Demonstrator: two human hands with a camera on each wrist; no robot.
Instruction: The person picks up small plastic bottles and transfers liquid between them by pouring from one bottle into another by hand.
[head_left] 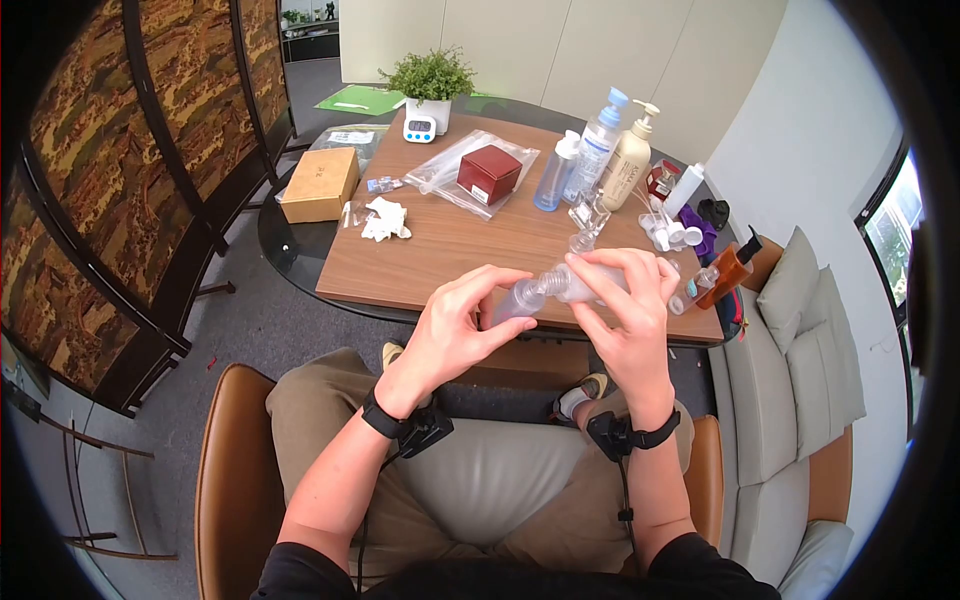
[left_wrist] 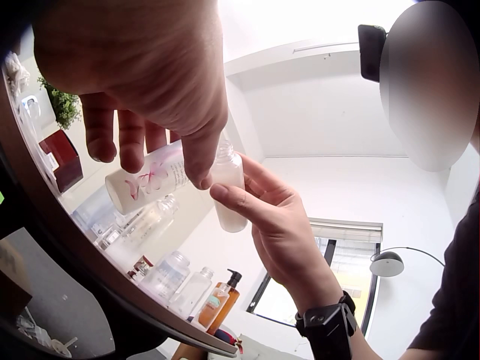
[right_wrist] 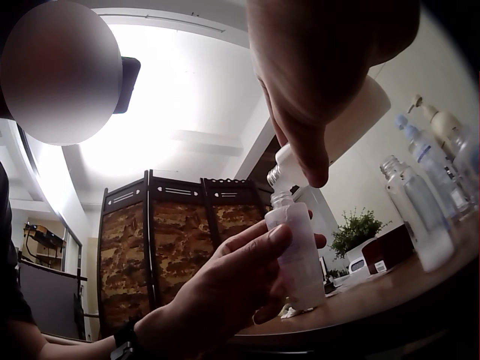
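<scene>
Grasping, left hand: your fingers curl round a frosted, cylindrical plastic bottle with pink floral print, neck up, by the surface's near edge.
Right hand: you grasp a pale, cylindrical plastic bottle, its neck tilted down at the other's mouth.

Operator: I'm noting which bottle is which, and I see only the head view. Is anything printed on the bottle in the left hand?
Observer: Yes. The left wrist view shows pink flowers on the bottle in the left hand.
Operator: And does the right hand's bottle point up or down?
Observer: Down: the right wrist view shows the other bottle, in the right hand, slanting neck-down over the first one's neck.
</scene>
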